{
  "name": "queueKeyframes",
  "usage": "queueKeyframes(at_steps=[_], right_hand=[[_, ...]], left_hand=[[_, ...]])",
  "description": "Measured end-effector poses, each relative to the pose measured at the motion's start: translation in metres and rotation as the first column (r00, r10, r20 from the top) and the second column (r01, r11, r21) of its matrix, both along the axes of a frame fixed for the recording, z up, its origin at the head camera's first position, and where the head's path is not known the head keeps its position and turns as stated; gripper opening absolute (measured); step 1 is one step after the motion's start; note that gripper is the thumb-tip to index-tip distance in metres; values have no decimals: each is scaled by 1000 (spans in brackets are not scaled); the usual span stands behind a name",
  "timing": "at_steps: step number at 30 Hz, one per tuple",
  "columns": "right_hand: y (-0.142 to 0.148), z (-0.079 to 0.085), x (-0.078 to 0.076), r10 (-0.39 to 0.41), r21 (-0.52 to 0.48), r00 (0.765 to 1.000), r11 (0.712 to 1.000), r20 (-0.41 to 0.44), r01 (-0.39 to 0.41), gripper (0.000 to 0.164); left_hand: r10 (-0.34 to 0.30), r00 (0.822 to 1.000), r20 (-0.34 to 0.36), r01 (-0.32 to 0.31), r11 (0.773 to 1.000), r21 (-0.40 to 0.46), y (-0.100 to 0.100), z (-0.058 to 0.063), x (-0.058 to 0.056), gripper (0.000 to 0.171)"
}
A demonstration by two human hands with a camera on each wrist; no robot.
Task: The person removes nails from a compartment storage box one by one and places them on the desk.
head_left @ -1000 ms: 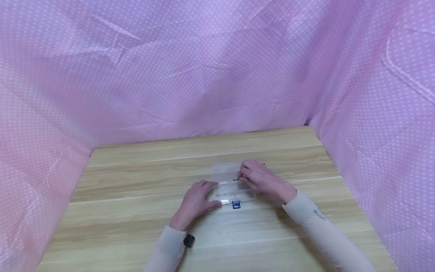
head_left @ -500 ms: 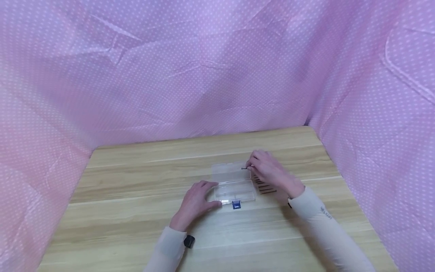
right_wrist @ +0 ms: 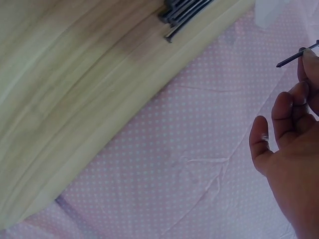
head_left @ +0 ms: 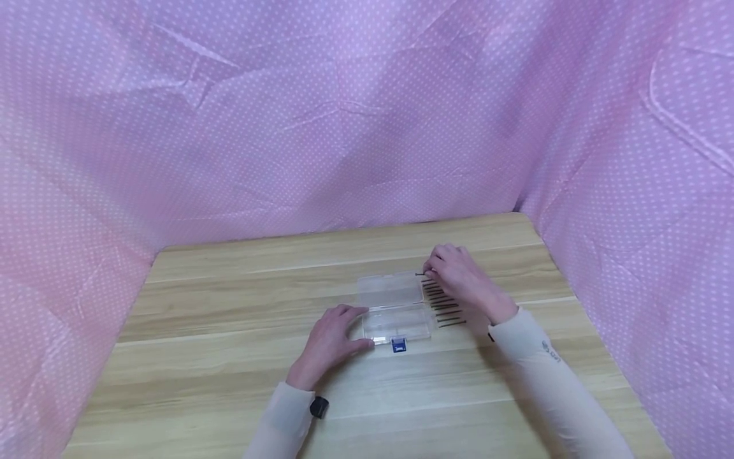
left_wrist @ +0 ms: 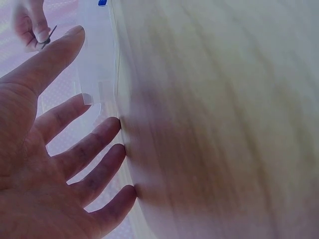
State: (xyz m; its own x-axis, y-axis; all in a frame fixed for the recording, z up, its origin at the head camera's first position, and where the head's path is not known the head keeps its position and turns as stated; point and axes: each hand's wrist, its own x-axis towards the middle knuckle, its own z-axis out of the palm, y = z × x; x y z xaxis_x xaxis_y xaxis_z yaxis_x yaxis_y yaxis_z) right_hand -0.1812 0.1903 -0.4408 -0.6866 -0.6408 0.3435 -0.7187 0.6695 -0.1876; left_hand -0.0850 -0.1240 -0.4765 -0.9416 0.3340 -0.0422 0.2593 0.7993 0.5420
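My left hand (head_left: 329, 335) holds the left end of a clear plastic box (head_left: 427, 328), thumb at its front side and index finger at the hinge side. The left wrist view shows the other fingertips (left_wrist: 119, 125) spread along the wooden surface. The box stands with its clear lid (head_left: 390, 290) folded back flat behind it. A thin dark nail (right_wrist: 286, 62) is pinched between the thumb and finger of my right hand (head_left: 461, 277). That hand is at the back end of a row of several nails (head_left: 444, 305), laid side by side right of the box.
A blue label (head_left: 398, 345) sits at the box's front edge. The wooden table (head_left: 229, 357) reaches back to a pink dotted cloth (head_left: 321, 159), which hangs around its back and sides. A black band piece (head_left: 319, 407) is at the left wrist.
My right hand has moved from above the box's hinge toward the back right, carrying the nail. The row of nails has come into sight. My left hand and the box have stayed still.
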Motion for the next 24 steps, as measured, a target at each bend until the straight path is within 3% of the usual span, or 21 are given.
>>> queueKeyframes(at_steps=[15, 24], right_hand=[[10, -14, -17, -73, 115, 997, 991, 39, 68, 11], [11, -24, -26, -104, 188, 986, 979, 128, 79, 16]], left_hand=[[14, 1000, 5, -14, 1000, -3, 1, 0, 1, 68], [8, 1000, 12, -8, 1000, -8, 1, 0, 1, 69]])
